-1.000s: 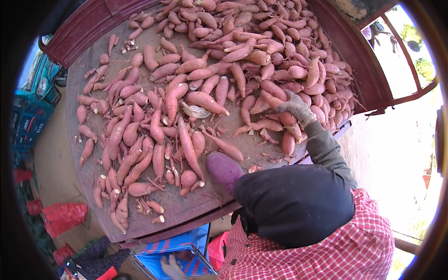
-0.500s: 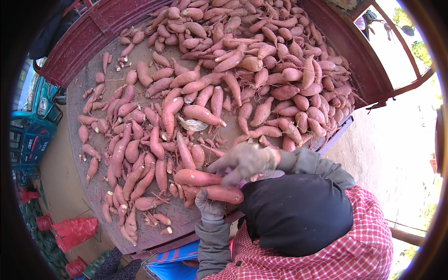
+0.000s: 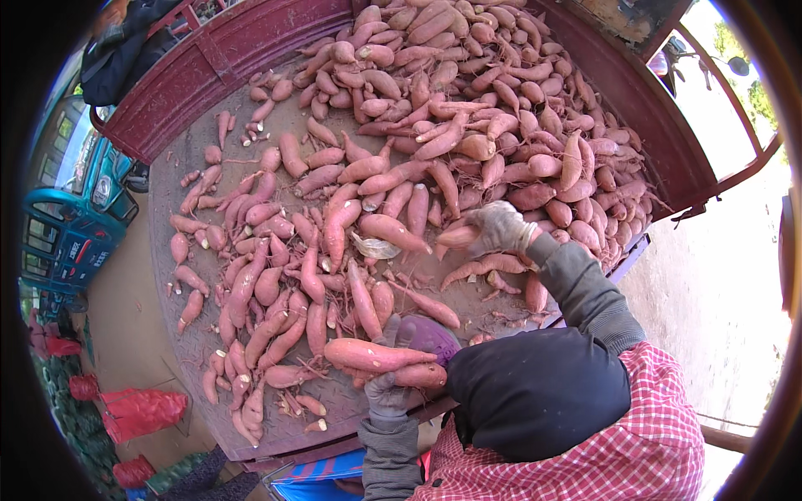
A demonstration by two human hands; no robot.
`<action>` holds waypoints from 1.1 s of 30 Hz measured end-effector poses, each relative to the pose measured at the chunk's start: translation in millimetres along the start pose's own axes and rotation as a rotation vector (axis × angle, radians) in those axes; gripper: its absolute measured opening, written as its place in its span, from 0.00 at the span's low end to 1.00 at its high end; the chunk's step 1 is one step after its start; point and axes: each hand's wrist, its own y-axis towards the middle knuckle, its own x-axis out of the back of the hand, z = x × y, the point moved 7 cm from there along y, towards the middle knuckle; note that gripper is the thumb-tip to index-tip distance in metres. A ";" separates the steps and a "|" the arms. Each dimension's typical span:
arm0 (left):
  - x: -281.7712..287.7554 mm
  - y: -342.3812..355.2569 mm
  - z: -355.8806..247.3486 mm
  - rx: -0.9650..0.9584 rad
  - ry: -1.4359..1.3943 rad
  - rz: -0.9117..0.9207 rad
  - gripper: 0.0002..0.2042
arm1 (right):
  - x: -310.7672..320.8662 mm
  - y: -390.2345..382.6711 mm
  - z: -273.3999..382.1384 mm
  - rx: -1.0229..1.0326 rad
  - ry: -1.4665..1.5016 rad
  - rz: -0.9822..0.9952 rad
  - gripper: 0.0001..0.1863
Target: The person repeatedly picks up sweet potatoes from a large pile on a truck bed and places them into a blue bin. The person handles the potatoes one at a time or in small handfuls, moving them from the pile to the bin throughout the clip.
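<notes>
My left hand (image 3: 388, 394), in a grey work glove, grips two pinkish-red sweet potatoes, an upper one (image 3: 376, 355) and a lower one (image 3: 419, 376) lying against each other. Grey glove fingers also show above the upper one. A purple patch (image 3: 432, 336) sits beside them; what it is I cannot make out. Farther off and to the right, my gloved right hand (image 3: 499, 229) is closed around another sweet potato (image 3: 456, 238), whose tip points left. Below that hand lies a long, curved sweet potato (image 3: 484, 267) on the truck bed.
A big heap of sweet potatoes (image 3: 468, 83) fills the far right of the bed, against the red side wall (image 3: 660, 117). Many loose ones (image 3: 271, 284) cover the left. A crumpled whitish scrap (image 3: 375, 247) lies among them. Left of the bed are a teal vehicle (image 3: 75, 225) and red sacks (image 3: 144, 415).
My right hand has gone from beside my left hand up and right to the heap's edge, where it now grasps a sweet potato. My left hand keeps its hold. The view has shifted slightly.
</notes>
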 end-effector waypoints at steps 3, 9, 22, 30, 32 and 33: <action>-29.5 -16.9 -1.3 0.156 -0.313 0.162 0.45 | 5.7 -19.4 71.3 0.223 0.495 -0.218 0.25; -32.9 -10.7 -85.4 -0.113 -0.345 -0.250 0.44 | 45.5 -43.4 170.3 0.694 0.613 -0.166 0.25; 99.2 -306.6 -142.0 -0.419 -0.144 -1.185 0.40 | 7.2 60.5 -166.4 -0.610 0.648 -0.673 0.43; 121.1 -383.5 -70.0 -0.229 -0.217 -1.471 0.38 | -18.8 88.0 -198.0 -0.401 1.146 -0.780 0.33; 127.1 -386.7 -63.7 -0.191 -0.206 -1.479 0.37 | -26.4 79.9 -194.4 -0.425 1.231 -0.733 0.30; 129.6 -391.6 -63.2 -0.179 -0.189 -1.485 0.37 | -30.2 74.9 -184.8 -0.441 1.275 -0.698 0.29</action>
